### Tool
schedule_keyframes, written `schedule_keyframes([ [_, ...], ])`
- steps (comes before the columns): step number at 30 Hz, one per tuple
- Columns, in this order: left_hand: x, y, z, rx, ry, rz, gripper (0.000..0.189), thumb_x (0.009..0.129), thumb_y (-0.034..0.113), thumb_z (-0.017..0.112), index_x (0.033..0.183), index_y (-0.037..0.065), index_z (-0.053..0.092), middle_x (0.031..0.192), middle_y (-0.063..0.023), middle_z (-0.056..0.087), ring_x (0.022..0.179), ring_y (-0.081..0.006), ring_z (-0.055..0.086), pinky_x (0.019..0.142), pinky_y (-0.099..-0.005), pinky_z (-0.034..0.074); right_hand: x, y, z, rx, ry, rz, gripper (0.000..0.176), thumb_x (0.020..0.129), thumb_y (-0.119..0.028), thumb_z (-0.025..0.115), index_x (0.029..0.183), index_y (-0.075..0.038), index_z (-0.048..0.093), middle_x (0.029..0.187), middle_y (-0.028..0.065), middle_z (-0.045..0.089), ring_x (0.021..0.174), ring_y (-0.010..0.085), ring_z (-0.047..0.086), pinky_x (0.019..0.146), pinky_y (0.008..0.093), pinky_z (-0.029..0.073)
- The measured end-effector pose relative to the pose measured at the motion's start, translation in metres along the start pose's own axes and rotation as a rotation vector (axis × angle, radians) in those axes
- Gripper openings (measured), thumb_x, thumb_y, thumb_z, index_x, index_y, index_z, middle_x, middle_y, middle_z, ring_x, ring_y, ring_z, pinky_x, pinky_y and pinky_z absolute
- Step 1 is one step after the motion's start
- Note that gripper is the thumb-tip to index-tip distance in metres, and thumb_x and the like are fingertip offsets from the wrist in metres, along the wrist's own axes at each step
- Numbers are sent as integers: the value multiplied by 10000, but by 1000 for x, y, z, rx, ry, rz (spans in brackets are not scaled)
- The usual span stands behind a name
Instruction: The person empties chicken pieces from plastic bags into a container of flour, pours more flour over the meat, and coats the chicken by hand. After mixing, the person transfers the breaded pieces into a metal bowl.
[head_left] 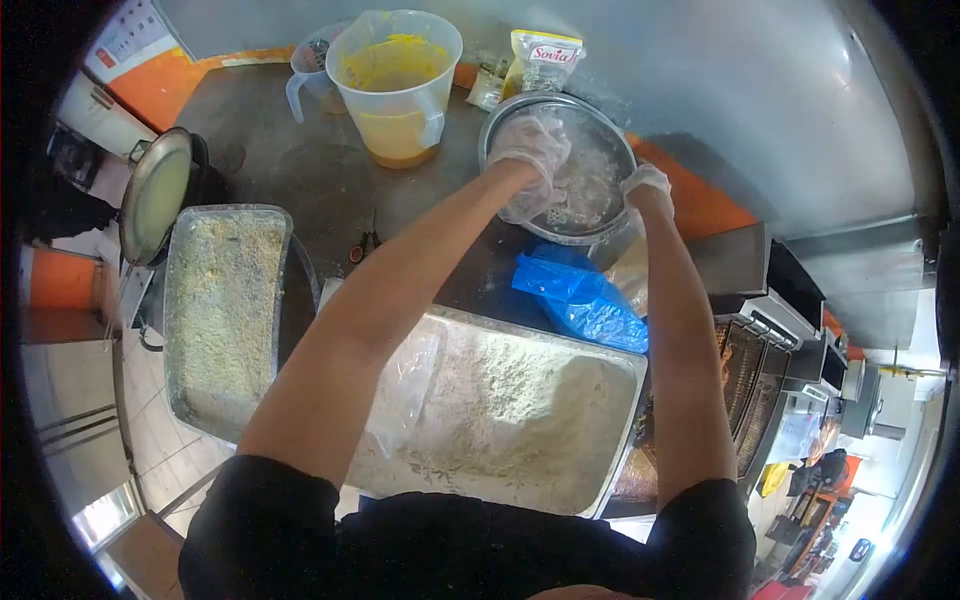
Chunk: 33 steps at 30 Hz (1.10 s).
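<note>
In the upper middle stands a round metal bowl (492, 108) with pale, wet-looking pieces (590, 190) in it; I cannot make out their kind. My left hand (532, 145), in a clear plastic glove, reaches over the bowl's left side and into it. Its fingers look curled, and what they hold, if anything, is hidden. At the bowl's right rim, my right hand (648, 183), also gloved, grips the edge. Under my forearms lies a large metal tray (628, 400) of white flour (520, 385), with a clear plastic bag (405, 385) on its left part.
A blue plastic bag (585, 300) lies between bowl and tray. Left of the bowl are a large measuring jug (400, 110) with yellow residue, a smaller jug (315, 75), scissors (362, 248) and a tub of crumbs (225, 320). A Sovia packet (545, 62) stands behind; fryer baskets (745, 380) sit right.
</note>
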<state>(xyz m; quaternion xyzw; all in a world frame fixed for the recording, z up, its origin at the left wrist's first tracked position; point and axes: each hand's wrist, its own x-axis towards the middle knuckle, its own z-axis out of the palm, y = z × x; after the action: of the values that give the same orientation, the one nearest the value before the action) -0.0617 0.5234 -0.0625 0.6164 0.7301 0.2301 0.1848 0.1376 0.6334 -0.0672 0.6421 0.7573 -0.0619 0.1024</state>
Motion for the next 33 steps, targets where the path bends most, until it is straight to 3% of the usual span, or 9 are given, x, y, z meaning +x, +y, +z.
schedule_keyframes([
  [5,-68,-13,-51,-344,295,-120,293,833,266,540,1069,113,619,1088,-105,622,1010,-264,580,883,-367,463,2,1,-15,-136,-40,-121,304,821,-173,584,1110,-93,633,1179,138,606,1126,303,560,885,401,486],
  [7,-111,-48,-60,281,532,499,286,819,154,570,1092,74,596,948,-58,639,870,-232,598,823,-336,482,39,34,11,-81,0,-181,296,825,-183,576,1099,-88,636,1169,146,608,1111,313,567,871,402,488],
  [11,-228,-31,-77,-1093,206,-315,305,864,173,624,1139,49,580,861,14,598,691,-117,584,619,-250,495,14,34,-6,44,-5,-246,343,849,-214,534,1167,-93,583,1180,136,597,1040,324,594,807,415,492],
  [16,-354,-38,-57,-1104,371,-541,259,881,167,612,1097,30,574,858,-42,626,747,-122,623,601,-248,511,-19,51,3,1087,-144,-115,262,832,-168,582,1057,-36,569,927,73,610,835,206,601,717,361,506],
  [20,-428,-49,-37,-1205,490,-606,229,877,143,615,1069,31,559,891,-62,638,732,-144,637,593,-272,522,-17,62,62,618,118,-658,276,812,-97,558,1067,8,562,930,98,609,832,200,604,683,360,539],
  [24,-457,-36,-44,-1202,549,-641,199,868,125,628,1037,46,558,861,-53,630,701,-135,629,596,-260,517,-29,45,78,639,100,-504,425,770,-253,680,1105,-27,547,966,112,603,918,267,600,789,402,537],
  [26,-468,-35,-41,-1239,604,-573,276,862,126,640,1097,23,540,897,-76,636,730,-154,642,618,-283,528,-95,21,58,1674,-45,-123,431,751,-352,701,1025,-36,599,958,112,618,914,280,607,842,428,505],
  [31,-485,-29,-39,-1253,646,-567,281,863,118,637,1106,18,538,900,-81,631,739,-157,641,643,-286,531,-99,26,45,-154,513,-570,511,669,-481,737,892,-27,661,854,126,667,859,323,623,793,381,490],
  [33,-488,-27,-37,-1272,669,-552,276,866,116,633,1106,19,540,900,-80,630,742,-157,640,643,-286,529,-65,45,70,165,374,-499,516,675,-480,746,937,-45,653,916,129,657,905,316,613,817,370,489],
])
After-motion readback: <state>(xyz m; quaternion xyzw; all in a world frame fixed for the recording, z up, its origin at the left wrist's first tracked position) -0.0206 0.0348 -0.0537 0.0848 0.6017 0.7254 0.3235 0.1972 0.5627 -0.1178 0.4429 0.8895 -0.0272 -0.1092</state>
